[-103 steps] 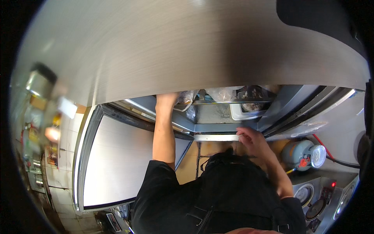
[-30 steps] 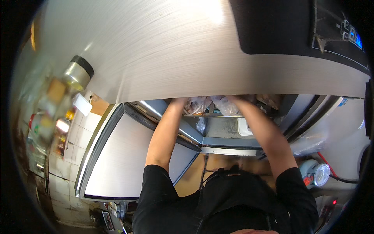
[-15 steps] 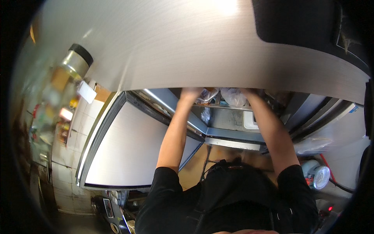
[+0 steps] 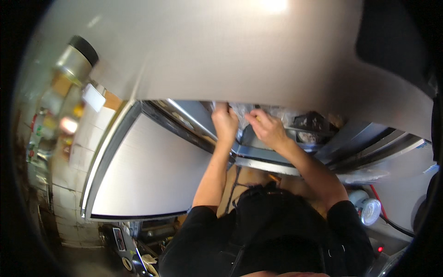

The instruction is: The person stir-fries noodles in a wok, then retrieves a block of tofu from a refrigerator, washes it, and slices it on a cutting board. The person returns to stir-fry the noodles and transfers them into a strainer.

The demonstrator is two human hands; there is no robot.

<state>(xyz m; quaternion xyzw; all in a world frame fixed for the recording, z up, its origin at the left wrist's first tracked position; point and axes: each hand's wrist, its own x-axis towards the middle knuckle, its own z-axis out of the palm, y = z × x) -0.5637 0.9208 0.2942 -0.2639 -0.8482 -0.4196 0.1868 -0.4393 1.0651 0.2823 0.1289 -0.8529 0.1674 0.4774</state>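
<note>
Left hand (image 4: 224,122) is curled up, just above the right corner of the open door (image 4: 152,171). Its fingertips are hard to see. Right hand (image 4: 268,130) is a bit farther to the right of the door, with its fingers bent and close together. Clear plastic, like a bag (image 4: 239,111), shows between the two hands, up and to the right of the door. Both hands are very near it, but I can't tell if they hold it.

Right of the door is the inside of the fridge (image 4: 258,140). Some dark lumps (image 4: 310,121) sit in there, past the right hand, and they look blurry. Big and shiny, the steel front (image 4: 221,51) is above the door and hides the back of the fridge.

Far to the right of the door are a gas bottle (image 4: 369,210), a red hose (image 4: 377,196) and, lower down, a small red light (image 4: 380,249). Left of the door are white tiles (image 4: 67,198). Up and left of the door is a jar (image 4: 74,62) with a black lid.
</note>
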